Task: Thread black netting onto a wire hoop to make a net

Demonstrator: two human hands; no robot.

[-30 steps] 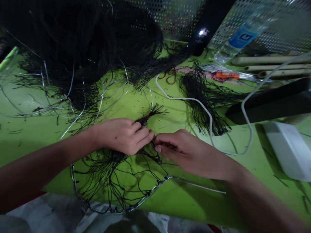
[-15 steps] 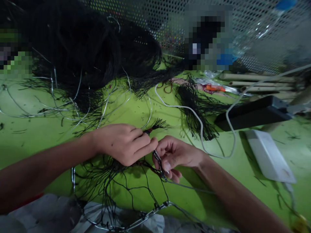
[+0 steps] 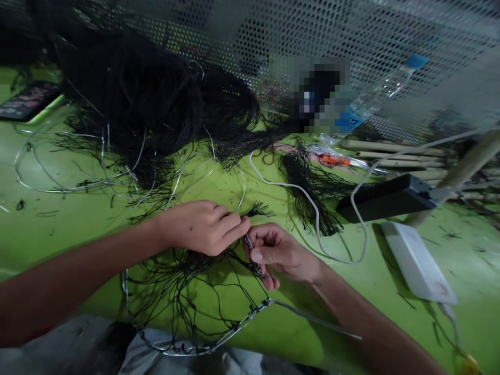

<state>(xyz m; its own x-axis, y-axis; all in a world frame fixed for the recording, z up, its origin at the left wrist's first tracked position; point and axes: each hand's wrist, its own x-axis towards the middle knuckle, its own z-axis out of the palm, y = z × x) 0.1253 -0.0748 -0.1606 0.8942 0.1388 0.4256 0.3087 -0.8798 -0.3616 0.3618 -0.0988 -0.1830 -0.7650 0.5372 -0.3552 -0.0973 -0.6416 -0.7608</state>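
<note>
My left hand point(image 3: 207, 226), back up, is closed on the gathered strands of a black net point(image 3: 191, 291). A frayed tuft of black strands point(image 3: 258, 209) sticks out beyond its fingers. Against those fingertips, my right hand point(image 3: 277, 253) pinches a slim, dark, shiny piece point(image 3: 250, 244) between thumb and fingers; its kind is unclear. The net spreads below both hands, its lower edge tied along a bent wire hoop point(image 3: 226, 341). The hoop's loose wire end points right, under my right forearm. My left palm and the gathered part inside it are hidden.
A large heap of black netting point(image 3: 128, 94) and loose wire loops point(image 3: 58, 188) lie behind the hands. A white cable point(image 3: 312, 200), a dark box point(image 3: 386, 198) and a white adapter point(image 3: 422, 265) are on the right. A phone point(image 3: 31, 101) lies far left; a plastic bottle point(image 3: 383, 94) stands behind.
The view has shifted, uncovering the phone at left. The two hands keep the same hold and have moved little. The hoop's wire end at right is now in plain sight.
</note>
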